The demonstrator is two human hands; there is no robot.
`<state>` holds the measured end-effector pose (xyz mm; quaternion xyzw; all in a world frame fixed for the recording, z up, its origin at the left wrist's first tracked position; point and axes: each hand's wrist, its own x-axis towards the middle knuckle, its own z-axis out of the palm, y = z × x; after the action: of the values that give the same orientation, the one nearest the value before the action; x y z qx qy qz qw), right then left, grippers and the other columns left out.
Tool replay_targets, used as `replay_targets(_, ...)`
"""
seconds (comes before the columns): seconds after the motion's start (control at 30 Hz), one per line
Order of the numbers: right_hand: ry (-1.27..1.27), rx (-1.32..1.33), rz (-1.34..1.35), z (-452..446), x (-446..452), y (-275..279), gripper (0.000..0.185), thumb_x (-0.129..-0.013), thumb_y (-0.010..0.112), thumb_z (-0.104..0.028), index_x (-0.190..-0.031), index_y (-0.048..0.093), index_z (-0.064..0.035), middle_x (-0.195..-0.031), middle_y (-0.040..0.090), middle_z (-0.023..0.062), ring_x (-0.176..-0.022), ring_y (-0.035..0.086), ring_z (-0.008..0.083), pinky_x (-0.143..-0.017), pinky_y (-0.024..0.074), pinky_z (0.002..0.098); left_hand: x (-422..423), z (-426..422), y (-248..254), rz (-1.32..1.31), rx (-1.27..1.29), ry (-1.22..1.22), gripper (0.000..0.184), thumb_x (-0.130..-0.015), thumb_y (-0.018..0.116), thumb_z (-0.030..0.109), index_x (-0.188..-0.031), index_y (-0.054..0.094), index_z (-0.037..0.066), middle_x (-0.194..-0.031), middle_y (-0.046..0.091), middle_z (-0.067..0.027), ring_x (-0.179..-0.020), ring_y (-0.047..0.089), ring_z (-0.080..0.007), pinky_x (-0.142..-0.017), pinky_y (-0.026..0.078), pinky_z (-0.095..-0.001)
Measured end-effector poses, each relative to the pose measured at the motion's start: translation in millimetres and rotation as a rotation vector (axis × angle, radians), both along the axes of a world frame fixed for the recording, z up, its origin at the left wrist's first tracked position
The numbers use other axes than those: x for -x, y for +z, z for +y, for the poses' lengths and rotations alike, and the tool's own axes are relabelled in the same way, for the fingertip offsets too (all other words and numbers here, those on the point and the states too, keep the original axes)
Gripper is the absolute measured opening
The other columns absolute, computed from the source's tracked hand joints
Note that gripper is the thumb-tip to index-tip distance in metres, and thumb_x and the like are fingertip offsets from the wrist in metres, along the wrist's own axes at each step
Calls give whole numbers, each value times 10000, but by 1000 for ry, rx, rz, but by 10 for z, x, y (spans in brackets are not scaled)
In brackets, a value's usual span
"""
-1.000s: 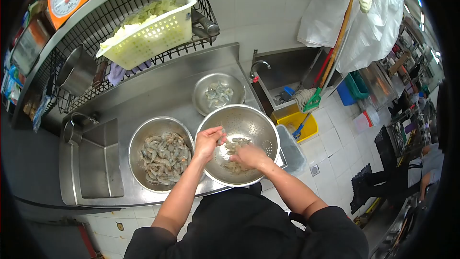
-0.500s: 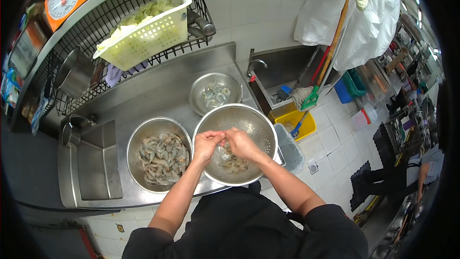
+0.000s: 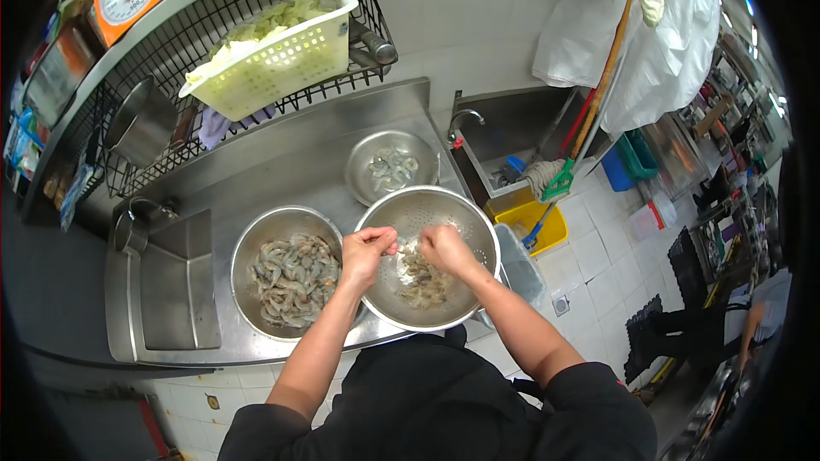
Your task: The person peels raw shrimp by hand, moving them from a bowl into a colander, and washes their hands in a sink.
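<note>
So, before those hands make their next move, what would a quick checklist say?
1. Both hands above the colander: ok, left hand and right hand are over it.
2. Shrimp available in the large bowl: ok, a big pile.
3. Room in the small bowl: ok, pale pieces cover only its middle.
4. Left hand's grip: cannot tell, fingertips pinch together but any contents are unclear.
5. Colander's support: cannot tell, its underside is hidden.
</note>
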<state>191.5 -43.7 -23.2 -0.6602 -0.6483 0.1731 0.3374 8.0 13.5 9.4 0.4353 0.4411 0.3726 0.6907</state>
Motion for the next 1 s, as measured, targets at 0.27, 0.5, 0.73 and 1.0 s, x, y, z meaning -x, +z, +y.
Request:
replay_targets(0.27,271,289,713,-5,140,176,332,-866,704,-246,-1075,628,-1,-794,660,74,-643,605,158,-554,487,302,8,-29,-57,22,-19,-16,171,-819,747,74,-909,642,-26,-764,679,-100,-607,632,-133,-530,521,-241)
replay_targets(0.5,117,428,936,648,306,321,277,-938,609,-263,-904,620,11,-682,614,50,-502,529,94,-423,407,249,700,489,-369,341,-205,301,230,-882,690,223,-923,654,-1,-722,668,-95,-574,631,-156,-529,523,-273)
replay_targets(0.73,180,558,619,623,735,272,344,-944,568,-329,-936,637,9,-694,641,70,-536,551,124,-487,445,279,1707,467,-500,1268,-705,-209,293,-802,663,141,-1089,672,86,-892,668,-206,-893,622,-382,-825,499,-450)
replay_targets(1.0,253,-221,-17,460,1426,354,255,-879,620,-179,-1084,611,-27,-938,656,110,-930,616,297,-795,472,383,1736,541,-105,770,-332,-249,326,-863,636,70,-1172,557,4,-933,687,-166,-842,650,-272,-754,505,-388)
